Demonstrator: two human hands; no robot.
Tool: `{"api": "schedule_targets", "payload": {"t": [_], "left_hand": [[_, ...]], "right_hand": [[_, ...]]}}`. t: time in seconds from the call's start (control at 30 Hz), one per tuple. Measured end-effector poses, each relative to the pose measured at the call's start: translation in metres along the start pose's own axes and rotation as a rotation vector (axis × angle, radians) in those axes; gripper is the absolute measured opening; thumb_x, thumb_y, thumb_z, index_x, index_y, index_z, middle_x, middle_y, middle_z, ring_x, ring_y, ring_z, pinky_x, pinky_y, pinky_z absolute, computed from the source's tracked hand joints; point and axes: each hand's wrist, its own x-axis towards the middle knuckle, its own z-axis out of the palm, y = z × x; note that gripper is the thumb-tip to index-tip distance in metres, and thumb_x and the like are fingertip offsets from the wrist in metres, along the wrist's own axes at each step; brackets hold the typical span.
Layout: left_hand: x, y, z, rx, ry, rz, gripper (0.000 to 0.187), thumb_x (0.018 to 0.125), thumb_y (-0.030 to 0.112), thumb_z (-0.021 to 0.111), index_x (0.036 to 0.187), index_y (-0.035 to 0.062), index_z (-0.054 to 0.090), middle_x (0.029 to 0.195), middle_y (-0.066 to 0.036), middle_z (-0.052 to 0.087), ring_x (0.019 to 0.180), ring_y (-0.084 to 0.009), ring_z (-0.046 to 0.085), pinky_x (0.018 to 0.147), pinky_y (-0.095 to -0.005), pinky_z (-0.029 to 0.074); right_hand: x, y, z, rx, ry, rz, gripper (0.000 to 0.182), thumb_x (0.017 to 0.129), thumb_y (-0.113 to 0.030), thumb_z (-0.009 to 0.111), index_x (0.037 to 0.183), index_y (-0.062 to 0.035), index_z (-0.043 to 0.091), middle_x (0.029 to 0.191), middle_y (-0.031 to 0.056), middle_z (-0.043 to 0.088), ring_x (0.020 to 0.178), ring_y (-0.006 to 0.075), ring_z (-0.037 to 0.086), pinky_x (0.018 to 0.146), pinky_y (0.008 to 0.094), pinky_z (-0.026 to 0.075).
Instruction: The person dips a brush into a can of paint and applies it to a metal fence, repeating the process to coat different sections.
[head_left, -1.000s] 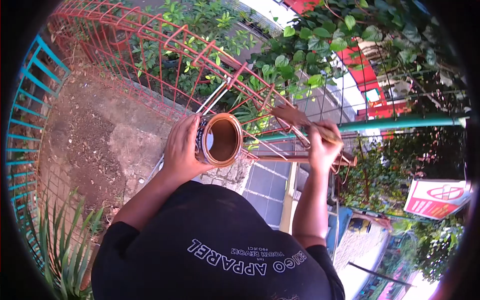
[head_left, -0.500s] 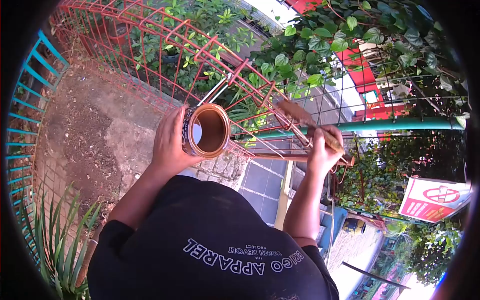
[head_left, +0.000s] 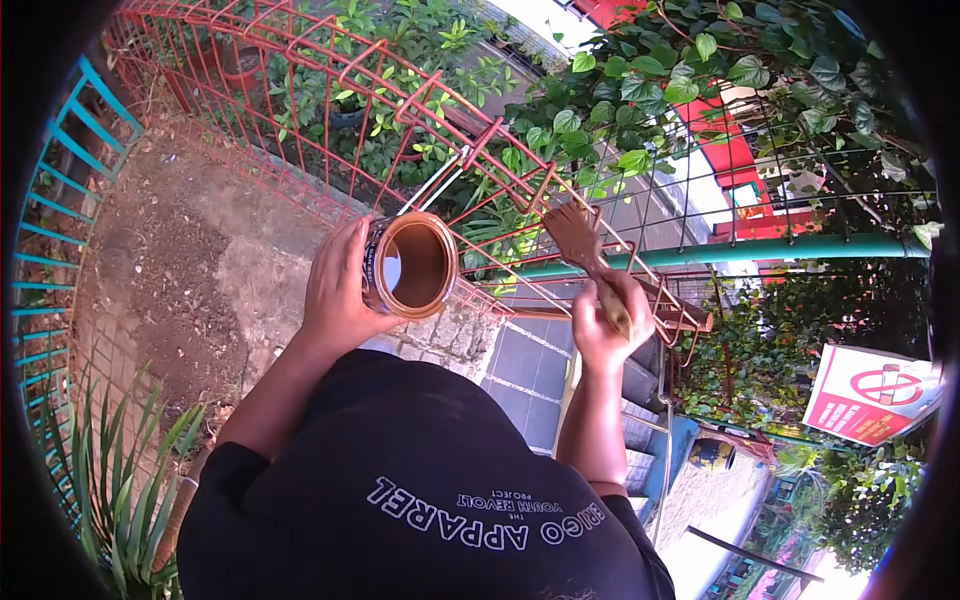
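Observation:
My left hand (head_left: 338,283) is wrapped round an open paint can (head_left: 374,268), whose rim and inside are coated reddish brown. The can is tilted so that its mouth faces up toward me. In my right hand (head_left: 612,322) is a paintbrush (head_left: 574,238), gripped by its wooden handle with brown-coated bristles pointing up and left. The bristles overlap the top of a red wire fence (head_left: 468,150) in this view. Paler stretches of wire show just right of the brush. A white tie (head_left: 440,182) hangs from the fence above the can.
A green horizontal pipe (head_left: 800,248) crosses behind the brush. Leafy vines (head_left: 640,90) hang at upper right, near a no-smoking sign (head_left: 876,394). A turquoise fence (head_left: 48,245) runs along the left, and a spiky plant (head_left: 125,480) stands at lower left.
My right hand has moved left and slightly down with the paintbrush, whose bristles now show broad side on. The left hand and the paint can have stayed nearly in place.

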Motion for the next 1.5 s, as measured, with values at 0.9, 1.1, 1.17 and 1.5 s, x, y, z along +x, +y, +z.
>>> {"api": "schedule_targets", "payload": {"t": [0.9,1.1,1.17,1.5], "left_hand": [[0.002,0.005,-0.012,0.006,0.031,-0.054,0.130,0.054,0.038,0.098,0.155,0.0011,0.024,0.149,-0.023,0.043,0.137,-0.0426,0.043,0.114,-0.0548,0.035],[-0.009,-0.006,-0.012,-0.029,0.076,-0.027,0.125,0.057,0.040,0.096,0.155,0.0037,0.027,0.146,-0.023,0.044,0.135,-0.0420,0.045,0.113,-0.0540,0.036],[-0.009,-0.003,-0.016,-0.010,0.057,-0.054,0.124,0.057,0.041,0.096,0.154,0.0044,0.029,0.145,-0.022,0.045,0.135,-0.0418,0.045,0.113,-0.0534,0.036],[-0.017,-0.010,-0.024,-0.041,0.158,0.011,0.123,0.057,0.037,0.095,0.154,0.0057,0.029,0.146,-0.020,0.045,0.133,-0.0416,0.047,0.112,-0.0549,0.038]], "right_hand": [[0.112,0.046,0.047,0.003,-0.114,0.329,0.020,0.078,-0.018,0.073,0.089,-0.0018,0.070,0.077,0.0105,0.072,0.074,0.0165,0.071,0.071,0.0329,0.055],[0.143,0.052,0.031,0.144,-0.164,0.363,0.013,0.081,-0.011,0.067,0.085,0.0010,0.070,0.068,0.0079,0.070,0.067,0.0120,0.067,0.063,0.0282,0.053],[0.163,0.061,0.053,0.086,-0.194,0.383,0.020,0.081,-0.018,0.066,0.088,0.0000,0.071,0.069,0.0088,0.071,0.066,0.0161,0.068,0.065,0.0308,0.053],[0.231,0.076,0.098,0.176,-0.617,0.516,0.021,0.081,-0.017,0.068,0.075,0.0023,0.068,0.063,0.0068,0.066,0.053,0.0136,0.062,0.049,0.0290,0.048]]}}
